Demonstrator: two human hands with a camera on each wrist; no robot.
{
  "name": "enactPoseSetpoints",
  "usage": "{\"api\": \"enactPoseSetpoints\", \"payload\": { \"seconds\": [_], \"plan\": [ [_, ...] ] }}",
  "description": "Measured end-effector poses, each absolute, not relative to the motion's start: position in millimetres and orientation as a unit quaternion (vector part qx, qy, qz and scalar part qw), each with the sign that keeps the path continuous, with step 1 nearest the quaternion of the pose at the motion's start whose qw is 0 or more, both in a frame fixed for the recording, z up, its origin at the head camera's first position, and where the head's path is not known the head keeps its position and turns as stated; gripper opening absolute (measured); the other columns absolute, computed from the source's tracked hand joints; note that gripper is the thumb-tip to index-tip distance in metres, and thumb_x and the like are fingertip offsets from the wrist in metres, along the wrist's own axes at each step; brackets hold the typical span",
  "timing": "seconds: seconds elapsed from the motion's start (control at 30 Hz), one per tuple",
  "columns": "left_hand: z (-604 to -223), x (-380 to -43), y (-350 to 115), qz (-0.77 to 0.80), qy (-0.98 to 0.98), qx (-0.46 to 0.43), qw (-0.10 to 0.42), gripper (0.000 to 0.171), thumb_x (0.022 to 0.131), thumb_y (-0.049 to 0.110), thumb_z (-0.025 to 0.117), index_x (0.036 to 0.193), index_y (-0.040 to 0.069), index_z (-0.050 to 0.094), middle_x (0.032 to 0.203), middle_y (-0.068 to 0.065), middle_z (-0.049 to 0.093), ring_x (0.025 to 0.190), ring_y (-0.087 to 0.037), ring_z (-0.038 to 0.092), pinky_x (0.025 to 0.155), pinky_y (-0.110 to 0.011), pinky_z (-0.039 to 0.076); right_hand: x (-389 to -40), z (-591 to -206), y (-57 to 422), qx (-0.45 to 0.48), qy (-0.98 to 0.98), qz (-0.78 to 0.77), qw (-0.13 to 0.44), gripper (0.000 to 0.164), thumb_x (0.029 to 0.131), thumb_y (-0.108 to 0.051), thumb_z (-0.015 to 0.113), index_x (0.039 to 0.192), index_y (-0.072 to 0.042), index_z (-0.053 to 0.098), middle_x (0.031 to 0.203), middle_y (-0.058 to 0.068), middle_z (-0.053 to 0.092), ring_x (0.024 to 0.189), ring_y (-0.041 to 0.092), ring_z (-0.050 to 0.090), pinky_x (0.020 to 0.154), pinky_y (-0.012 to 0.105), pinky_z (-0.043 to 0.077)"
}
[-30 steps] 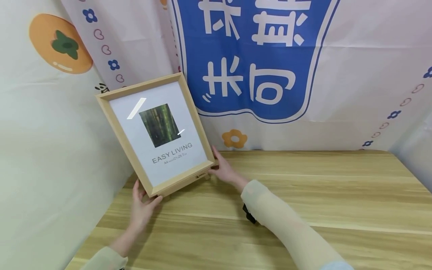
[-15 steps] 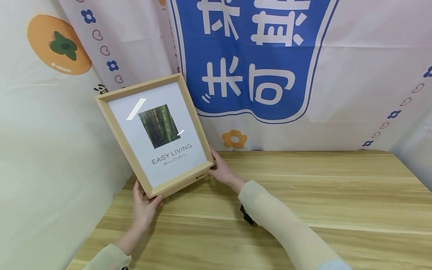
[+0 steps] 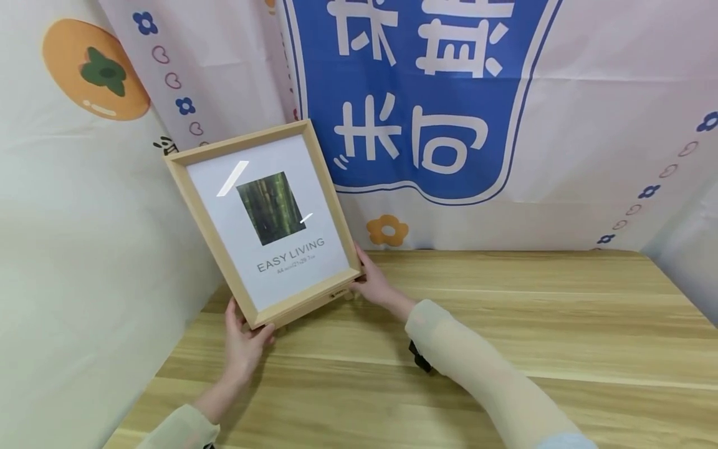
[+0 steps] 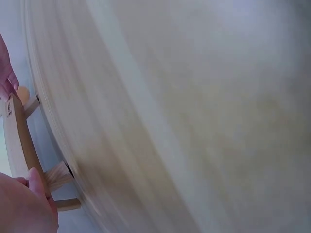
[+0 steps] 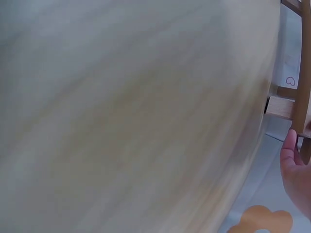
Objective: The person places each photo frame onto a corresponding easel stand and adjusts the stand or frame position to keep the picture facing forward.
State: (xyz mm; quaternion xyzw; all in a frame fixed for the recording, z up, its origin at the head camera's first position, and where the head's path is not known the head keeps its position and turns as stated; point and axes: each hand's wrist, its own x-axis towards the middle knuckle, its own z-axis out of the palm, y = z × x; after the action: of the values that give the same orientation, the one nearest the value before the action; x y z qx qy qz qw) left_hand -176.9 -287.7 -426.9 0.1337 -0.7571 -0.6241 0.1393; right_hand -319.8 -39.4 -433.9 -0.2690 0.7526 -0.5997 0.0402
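Note:
In the head view, a light wooden picture frame (image 3: 272, 218) with a white insert, a bamboo picture and the words EASY LIVING leans back and is turned at an angle at the table's far left. It sits on a wooden easel, whose front ledge (image 3: 308, 307) shows below it. The left hand (image 3: 242, 349) grips the lower left corner, thumb in front. At the lower right corner, the right hand (image 3: 377, 287) holds the ledge and frame edge. Short easel legs (image 4: 59, 175) reach down to the tabletop in the left wrist view. Most of the easel is hidden behind the frame.
A wood-grain table (image 3: 505, 324) spreads to the right and front. Behind it hangs a white cloth with a blue printed panel (image 3: 415, 93). A pale cloth wall (image 3: 84, 249) closes off the left side, near the frame. A black wrist device (image 3: 419, 357) shows beneath the right sleeve.
The picture frame and easel have shifted slightly to the right in the last half second, both hands moving with them. The grip at both lower corners looks the same throughout.

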Motion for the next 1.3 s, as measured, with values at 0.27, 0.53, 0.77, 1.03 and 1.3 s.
{"api": "enactPoseSetpoints", "payload": {
  "seconds": [0.27, 0.53, 0.77, 1.03, 1.3],
  "plan": [
    [-428, -180, -271, -0.606, -0.774, 0.106, 0.150, 0.108, 0.087, -0.015, 0.060, 0.155, 0.034, -0.008, 0.144, -0.027, 0.027, 0.088, -0.024, 0.060, 0.064, -0.026, 0.056, -313, -439, -18, -0.261, 0.753, -0.604, 0.018, 0.094, 0.085, 0.017, 0.062, 0.157, -0.012, 0.009, 0.147, 0.024, 0.033, 0.118, 0.037, 0.049, 0.093, 0.041, 0.051],
    [-426, -185, -254, -0.611, -0.777, 0.093, 0.121, 0.107, 0.088, -0.015, 0.060, 0.155, 0.032, -0.009, 0.144, -0.028, 0.028, 0.100, -0.036, 0.058, 0.065, -0.029, 0.057, -305, -441, 6, -0.229, 0.754, -0.616, 0.004, 0.093, 0.085, 0.017, 0.063, 0.156, -0.012, 0.010, 0.142, 0.028, 0.033, 0.113, 0.039, 0.051, 0.095, 0.041, 0.050],
    [-431, -186, -238, -0.613, -0.779, 0.080, 0.108, 0.106, 0.088, -0.013, 0.061, 0.155, 0.032, -0.007, 0.145, -0.028, 0.028, 0.103, -0.040, 0.057, 0.063, -0.030, 0.058, -298, -445, 27, -0.206, 0.765, -0.611, -0.002, 0.095, 0.083, 0.017, 0.064, 0.156, -0.014, 0.012, 0.140, 0.027, 0.034, 0.112, 0.039, 0.052, 0.095, 0.039, 0.050],
    [-433, -186, -220, -0.608, -0.786, 0.052, 0.102, 0.104, 0.088, -0.012, 0.062, 0.155, 0.031, -0.005, 0.141, -0.029, 0.030, 0.103, -0.043, 0.057, 0.060, -0.032, 0.057, -286, -441, 48, -0.175, 0.768, -0.617, -0.004, 0.097, 0.081, 0.021, 0.063, 0.156, -0.009, 0.009, 0.141, 0.031, 0.032, 0.109, 0.041, 0.054, 0.094, 0.040, 0.051],
    [-433, -188, -198, -0.602, -0.793, 0.028, 0.092, 0.102, 0.088, -0.012, 0.062, 0.155, 0.031, -0.002, 0.139, -0.027, 0.033, 0.101, -0.040, 0.058, 0.059, -0.034, 0.057, -274, -438, 75, -0.148, 0.776, -0.612, -0.012, 0.099, 0.080, 0.020, 0.064, 0.156, -0.010, 0.007, 0.139, 0.033, 0.032, 0.103, 0.043, 0.058, 0.091, 0.039, 0.053]
  ]
}}
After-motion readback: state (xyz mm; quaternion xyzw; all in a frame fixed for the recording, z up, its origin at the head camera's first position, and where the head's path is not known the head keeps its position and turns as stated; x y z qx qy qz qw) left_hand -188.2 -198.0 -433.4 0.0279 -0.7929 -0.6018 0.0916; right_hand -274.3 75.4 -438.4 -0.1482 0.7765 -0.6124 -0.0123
